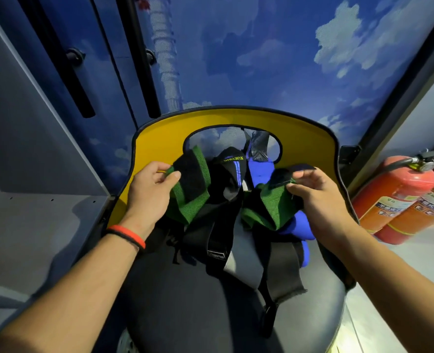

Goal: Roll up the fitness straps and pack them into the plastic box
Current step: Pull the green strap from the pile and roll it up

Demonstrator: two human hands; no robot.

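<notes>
A heap of fitness straps lies on the dark seat of a yellow-backed chair (160,138). My left hand (151,192) pinches the end of a green strap (190,184) that has a black hook-and-loop patch. My right hand (317,197) pinches the end of a second green strap (269,207) with its own black patch. Between them lie a black strap with blue stripes (232,169), a blue padded strap (260,173) and wide black and grey straps (282,271) hanging toward the seat's front. No plastic box is in view.
Two red fire extinguishers (399,197) lie on the floor right of the chair. A grey cabinet (32,161) stands at the left. A wall with a blue sky print (274,59) and dark door handles (76,70) rises behind the chair.
</notes>
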